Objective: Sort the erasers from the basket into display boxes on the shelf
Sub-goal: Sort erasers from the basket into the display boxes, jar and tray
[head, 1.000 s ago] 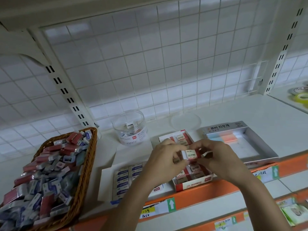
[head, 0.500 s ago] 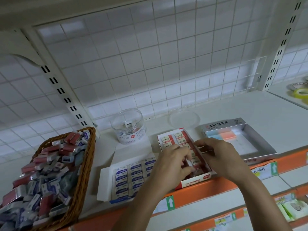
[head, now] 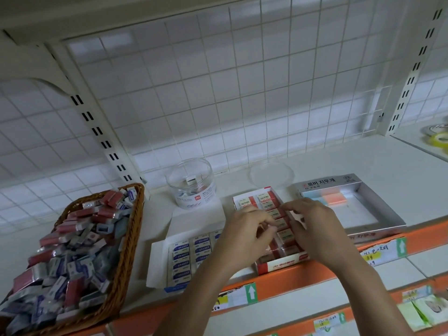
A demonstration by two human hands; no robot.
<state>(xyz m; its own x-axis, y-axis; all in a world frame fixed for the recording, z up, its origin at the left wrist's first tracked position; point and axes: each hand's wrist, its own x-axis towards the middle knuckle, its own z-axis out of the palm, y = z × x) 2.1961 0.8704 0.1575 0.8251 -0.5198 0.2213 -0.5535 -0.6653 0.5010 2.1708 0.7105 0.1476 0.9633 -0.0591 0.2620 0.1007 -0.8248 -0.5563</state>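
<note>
A wicker basket (head: 135, 238) at the left holds a heap of red and blue wrapped erasers (head: 72, 251). A red display box (head: 281, 264) at the shelf's front edge carries two columns of red-sleeved erasers. Both hands are over it. My left hand (head: 244, 234) hovers above the left column with its fingers bent, tips at the erasers. The fingertips of my right hand (head: 315, 229) touch the right column. I see no eraser lifted in either hand. A white box (head: 157, 263) of blue erasers lies left of the red one.
A silver box (head: 392, 221) with pink and blue erasers stands to the right. Behind are a clear jar (head: 191, 187) and its lid (head: 271, 175). Tape rolls (head: 438, 139) lie far right. Price labels (head: 249, 293) line the orange shelf edge.
A second ago both hands pinched one red eraser above the red box. They lowered it into the box, and now the fingers rest on the rows inside.
</note>
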